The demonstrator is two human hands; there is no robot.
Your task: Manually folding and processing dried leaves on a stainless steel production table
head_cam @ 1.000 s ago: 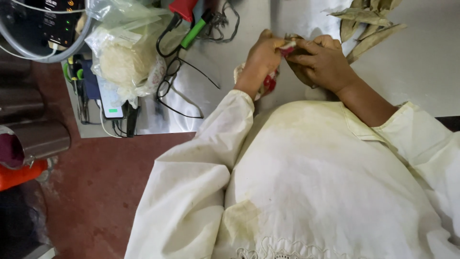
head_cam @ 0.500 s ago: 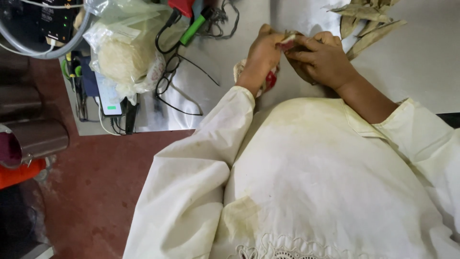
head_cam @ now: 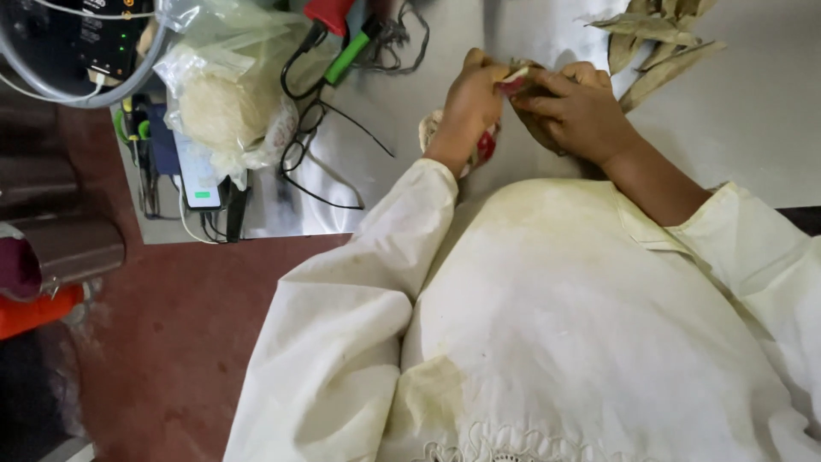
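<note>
Left hand (head_cam: 469, 107) and right hand (head_cam: 575, 111) pinch a dried leaf (head_cam: 523, 79) above the table (head_cam: 770, 120) edge.

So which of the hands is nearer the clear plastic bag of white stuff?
Left. The left hand is on the side toward the bag, apart from it across black cables. The right hand is farther away, beyond the left hand, beside the dried leaves.
</note>
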